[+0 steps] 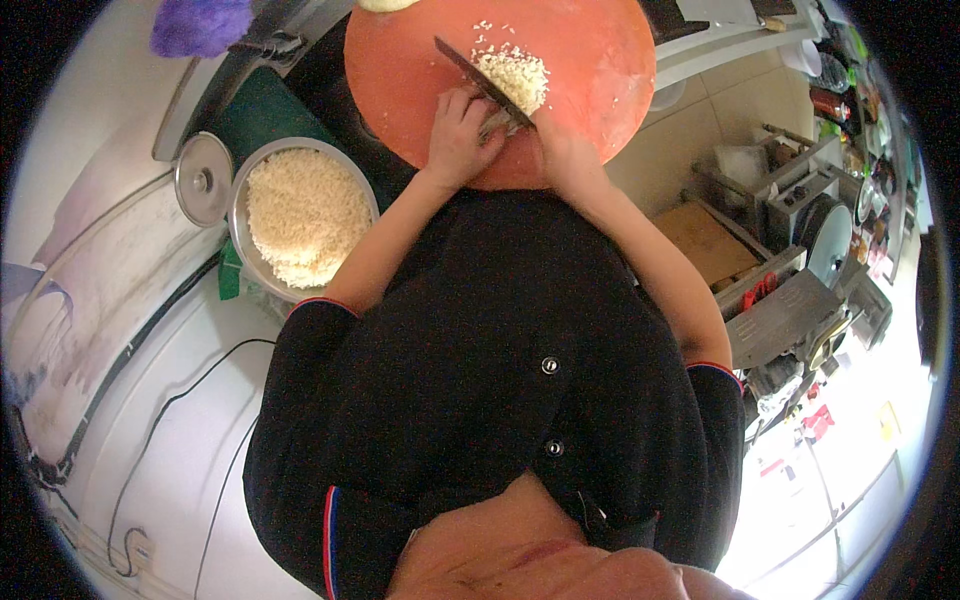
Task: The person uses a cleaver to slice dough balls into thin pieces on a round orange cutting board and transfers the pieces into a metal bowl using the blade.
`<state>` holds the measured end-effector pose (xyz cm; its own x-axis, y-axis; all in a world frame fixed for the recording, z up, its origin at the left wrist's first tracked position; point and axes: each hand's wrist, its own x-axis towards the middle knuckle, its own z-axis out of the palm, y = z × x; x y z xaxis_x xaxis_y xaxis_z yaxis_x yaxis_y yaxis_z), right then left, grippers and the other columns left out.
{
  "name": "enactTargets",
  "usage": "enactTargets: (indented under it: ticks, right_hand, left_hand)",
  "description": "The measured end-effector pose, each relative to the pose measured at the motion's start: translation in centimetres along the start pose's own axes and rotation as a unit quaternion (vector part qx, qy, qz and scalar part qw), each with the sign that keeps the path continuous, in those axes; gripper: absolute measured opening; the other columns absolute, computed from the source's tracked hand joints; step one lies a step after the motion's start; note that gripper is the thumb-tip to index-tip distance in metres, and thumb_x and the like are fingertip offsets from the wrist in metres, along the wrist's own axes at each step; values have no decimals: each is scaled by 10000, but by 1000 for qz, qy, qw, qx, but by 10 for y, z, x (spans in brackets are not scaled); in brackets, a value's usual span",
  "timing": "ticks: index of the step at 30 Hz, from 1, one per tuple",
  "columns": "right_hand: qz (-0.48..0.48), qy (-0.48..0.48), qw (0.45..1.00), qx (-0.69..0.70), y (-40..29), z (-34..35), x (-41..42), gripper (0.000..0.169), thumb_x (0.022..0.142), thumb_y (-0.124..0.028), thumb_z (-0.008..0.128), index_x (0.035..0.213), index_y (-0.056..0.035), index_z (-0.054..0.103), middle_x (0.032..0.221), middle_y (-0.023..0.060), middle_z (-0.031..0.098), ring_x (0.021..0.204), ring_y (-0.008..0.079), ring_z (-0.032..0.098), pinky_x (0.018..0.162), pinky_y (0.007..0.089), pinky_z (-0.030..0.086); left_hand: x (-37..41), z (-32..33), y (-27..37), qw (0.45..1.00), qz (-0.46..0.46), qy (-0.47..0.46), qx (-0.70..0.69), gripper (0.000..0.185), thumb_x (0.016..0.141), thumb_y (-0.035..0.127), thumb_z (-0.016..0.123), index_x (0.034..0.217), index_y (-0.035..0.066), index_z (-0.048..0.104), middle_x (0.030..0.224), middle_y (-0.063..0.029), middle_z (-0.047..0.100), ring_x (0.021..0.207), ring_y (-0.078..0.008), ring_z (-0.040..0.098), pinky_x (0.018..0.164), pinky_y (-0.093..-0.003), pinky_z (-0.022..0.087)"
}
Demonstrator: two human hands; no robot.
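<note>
A round orange cutting board (600, 67) lies before me. My right hand (566, 150) is closed around the handle end of a knife (480, 79). The dark blade slants across the board to the upper left. My left hand (461, 139) is beside the blade's near side, its curled fingers on a pale piece of food (496, 121), mostly hidden by the fingers. On the blade's far side sits a small heap of finely chopped pale food (517, 79), with loose bits around it. At the board's top edge is a larger pale piece (386, 3), cut off by the frame.
Left of my forearm stands a metal bowl (241, 217) heaped with chopped pale food (304, 214). A round metal lid (202, 161) leans beside it. A purple cloth-like item (199, 26) is at upper left. On the right are a metal rack (802, 165) and a pan lid (831, 236).
</note>
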<state>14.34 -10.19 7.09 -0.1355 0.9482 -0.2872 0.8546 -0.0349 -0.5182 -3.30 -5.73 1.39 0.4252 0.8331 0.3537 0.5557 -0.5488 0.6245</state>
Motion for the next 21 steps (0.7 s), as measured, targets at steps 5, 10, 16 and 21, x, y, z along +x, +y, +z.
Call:
enactTargets:
  ticks: [5, 10, 16, 21]
  right_hand:
    - [-47, 57, 996, 42, 7, -14, -15, 121, 897, -109, 482, 957, -4, 478, 770, 256, 599, 715, 455, 589, 611, 525, 469]
    - [-10, -8, 1000, -5, -5, -33, -42, 117, 905, -130, 483, 941, -21, 464, 758, 234, 597, 716, 444, 591, 608, 526, 469]
    - [-50, 8, 999, 4, -2, -16, -32, 106, 877, -90, 470, 952, -16, 464, 734, 230, 592, 693, 427, 602, 589, 514, 472]
    - [-37, 18, 999, -11, -3, 7, 1, 130, 872, -100, 491, 960, -5, 475, 703, 237, 596, 660, 428, 603, 572, 514, 472]
  left_hand:
    - [0, -6, 6, 1000, 7, 17, 3, 346, 664, 103, 713, 972, 33, 572, 1083, -166, 506, 1042, -386, 466, 878, -460, 423]
    - [-5, -1, -1, 1000, 11, 2, 7, 306, 681, 95, 700, 957, 32, 585, 1078, -165, 511, 1038, -378, 470, 879, -457, 422]
    - [-5, 0, -4, 1000, 12, -11, 2, 292, 694, 102, 687, 958, 27, 588, 1065, -164, 524, 1018, -368, 484, 869, -450, 424]
    - [-4, -1, -5, 1000, 21, -3, -3, 309, 681, 116, 694, 958, 32, 585, 1062, -163, 527, 1008, -369, 489, 857, -452, 430]
